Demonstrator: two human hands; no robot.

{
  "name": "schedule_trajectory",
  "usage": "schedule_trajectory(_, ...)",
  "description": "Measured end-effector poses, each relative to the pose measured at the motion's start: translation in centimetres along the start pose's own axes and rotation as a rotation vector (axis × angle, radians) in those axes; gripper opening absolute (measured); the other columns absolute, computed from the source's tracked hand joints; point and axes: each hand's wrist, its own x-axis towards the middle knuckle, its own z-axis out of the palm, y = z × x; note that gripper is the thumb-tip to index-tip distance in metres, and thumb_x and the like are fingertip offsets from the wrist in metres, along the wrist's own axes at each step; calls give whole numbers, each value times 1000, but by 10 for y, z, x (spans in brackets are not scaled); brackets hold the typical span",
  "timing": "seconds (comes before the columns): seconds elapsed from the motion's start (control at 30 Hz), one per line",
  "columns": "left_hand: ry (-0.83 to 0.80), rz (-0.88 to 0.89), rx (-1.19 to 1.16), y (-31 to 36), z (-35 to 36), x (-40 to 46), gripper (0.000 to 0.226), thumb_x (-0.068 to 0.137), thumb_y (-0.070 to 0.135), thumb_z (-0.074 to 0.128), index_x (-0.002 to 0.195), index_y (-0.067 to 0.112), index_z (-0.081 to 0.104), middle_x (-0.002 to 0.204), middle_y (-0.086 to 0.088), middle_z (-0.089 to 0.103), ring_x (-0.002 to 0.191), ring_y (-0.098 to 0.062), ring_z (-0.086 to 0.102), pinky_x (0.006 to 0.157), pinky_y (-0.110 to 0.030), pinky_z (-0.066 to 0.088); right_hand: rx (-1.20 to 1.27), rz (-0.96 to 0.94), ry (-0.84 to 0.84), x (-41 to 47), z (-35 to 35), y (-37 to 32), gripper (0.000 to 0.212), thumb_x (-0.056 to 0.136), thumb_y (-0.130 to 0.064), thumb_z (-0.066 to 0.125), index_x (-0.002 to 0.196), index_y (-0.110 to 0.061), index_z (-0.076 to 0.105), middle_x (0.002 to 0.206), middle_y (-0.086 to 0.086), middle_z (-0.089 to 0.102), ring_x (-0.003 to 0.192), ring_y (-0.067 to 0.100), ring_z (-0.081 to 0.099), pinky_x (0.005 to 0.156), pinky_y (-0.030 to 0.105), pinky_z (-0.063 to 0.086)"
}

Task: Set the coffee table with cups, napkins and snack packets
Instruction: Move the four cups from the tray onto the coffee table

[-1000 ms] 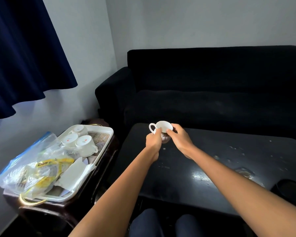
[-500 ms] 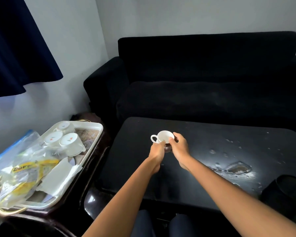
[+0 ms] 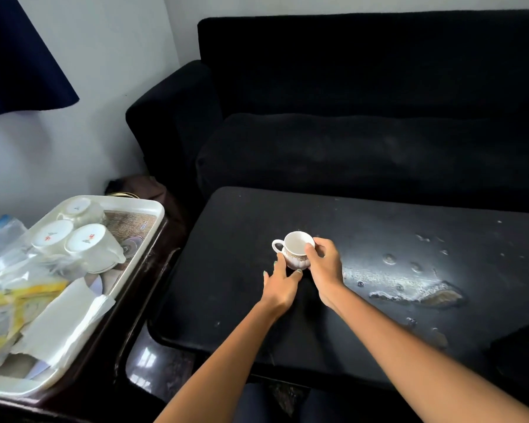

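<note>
A small white cup (image 3: pixel 294 249) with a patterned band stands upright on the black coffee table (image 3: pixel 364 315), handle to the left. My right hand (image 3: pixel 324 267) grips its right side, thumb on the rim. My left hand (image 3: pixel 280 285) rests just below the cup with spread fingers, fingertips touching its base. On the white tray (image 3: pixel 141 206) at the left lie three upside-down white cups (image 3: pixel 86 244), white napkins (image 3: pixel 64 319) and yellow snack packets (image 3: pixel 9 309) in a clear plastic bag.
The tray sits on a dark side table (image 3: pixel 110 340) left of the coffee table. A black sofa (image 3: pixel 364 132) runs behind the table. The tabletop has worn, peeling patches (image 3: pixel 419 294) at the right. A dark object (image 3: pixel 519 352) lies at the table's right edge.
The cup has come down from mid-air onto the tabletop. My left hand has loosened from the cup and slid below it; the right hand still grips it.
</note>
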Motion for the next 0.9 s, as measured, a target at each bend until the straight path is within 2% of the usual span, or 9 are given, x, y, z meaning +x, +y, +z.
schedule_trajectory(0.07,14,6,65,-4,1,4,66,101,27,35,152,24,-7,161,1,5,144,-20,-21,115,-37,-16,8,-8,4,4,3,3,22,91,-10,52,113,-9,57,107,4,61,101,19,58,89,36,50)
schedule_trajectory(0.17,51,46,147,-9,4,8,68,101,29,35,151,24,-11,161,0,0,143,-11,-21,113,-32,-18,2,-43,-3,8,7,7,23,92,-15,52,115,-12,58,108,-1,62,95,11,57,73,16,45)
schedule_trajectory(0.2,62,67,174,-10,6,9,70,100,29,35,150,23,-13,161,-1,1,143,-9,-20,112,-30,-20,0,-46,-7,10,8,8,23,92,-17,52,115,-14,58,107,-3,62,94,10,57,71,14,43)
schedule_trajectory(0.4,193,143,328,-16,18,13,74,96,23,36,150,17,-14,161,5,10,148,-9,-7,117,-36,-16,21,-41,-39,13,8,20,24,94,-27,51,116,-21,57,105,-7,62,92,7,58,76,19,44)
schedule_trajectory(0.47,231,134,350,-15,21,14,76,95,20,38,151,17,-12,160,6,14,148,-11,-4,117,-37,-14,91,-13,-65,14,7,22,21,94,-23,48,113,-24,58,105,-7,62,95,8,58,86,25,48)
schedule_trajectory(0.53,262,118,351,-14,23,17,77,93,17,40,152,19,-8,159,6,19,148,-11,0,117,-37,-12,141,-4,-92,16,6,23,24,95,-16,45,114,-24,57,110,-6,61,105,12,56,99,34,45)
schedule_trajectory(0.6,287,96,339,-12,23,19,78,90,15,42,152,21,-5,158,6,22,148,-10,3,117,-37,-10,148,-9,-111,17,6,25,30,95,-10,43,119,-23,57,119,-1,60,115,15,54,106,38,41)
schedule_trajectory(0.73,277,66,334,-12,24,21,83,86,12,43,152,23,-5,158,7,21,148,-9,-1,116,-35,-13,101,15,-110,19,6,29,38,94,-12,44,127,-27,54,128,5,55,128,20,44,109,44,36)
schedule_trajectory(0.9,243,47,323,-11,22,21,85,85,9,42,152,24,-7,160,9,13,148,-8,-5,114,-33,-16,84,35,-114,21,7,32,39,95,-19,45,132,-31,50,134,7,49,128,19,45,110,43,36)
